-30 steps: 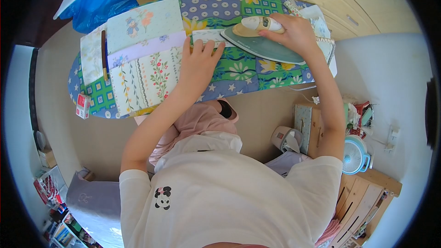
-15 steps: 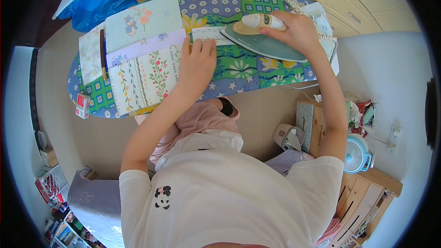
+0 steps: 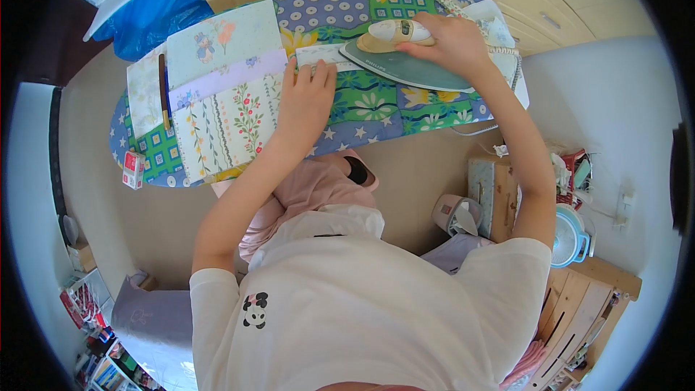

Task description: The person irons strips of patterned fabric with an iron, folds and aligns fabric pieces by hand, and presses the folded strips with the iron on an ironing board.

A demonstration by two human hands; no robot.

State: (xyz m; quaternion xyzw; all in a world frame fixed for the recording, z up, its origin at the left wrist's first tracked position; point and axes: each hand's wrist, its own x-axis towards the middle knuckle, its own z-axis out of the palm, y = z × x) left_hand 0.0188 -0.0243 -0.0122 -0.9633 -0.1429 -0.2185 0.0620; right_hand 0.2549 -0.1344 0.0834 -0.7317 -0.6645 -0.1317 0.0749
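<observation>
My right hand (image 3: 447, 45) is wrapped round the handle of a green and white iron (image 3: 398, 69), whose tip rests on a narrow pale fabric strip (image 3: 311, 52). My left hand (image 3: 308, 98) lies with its fingers slightly apart at the strip's left end, holding nothing. Both are over a patterned ironing board (image 3: 373, 105). Left of my left hand lie a floral fabric piece (image 3: 217, 130), a lilac strip (image 3: 217, 80) and a pale blue piece (image 3: 210, 40) with a printed figure.
A brown and blue stick-like tool (image 3: 164, 93) lies on the board's left part, near a small red and white box (image 3: 133, 169) at the edge. Behind is a blue plastic bag (image 3: 156, 14). A bin (image 3: 456, 215) and a fan (image 3: 570, 235) stand at the lower right.
The iron and my right hand have shifted slightly left in view, along with the board. My left hand's fingers have drawn back a little from the strip and closer together.
</observation>
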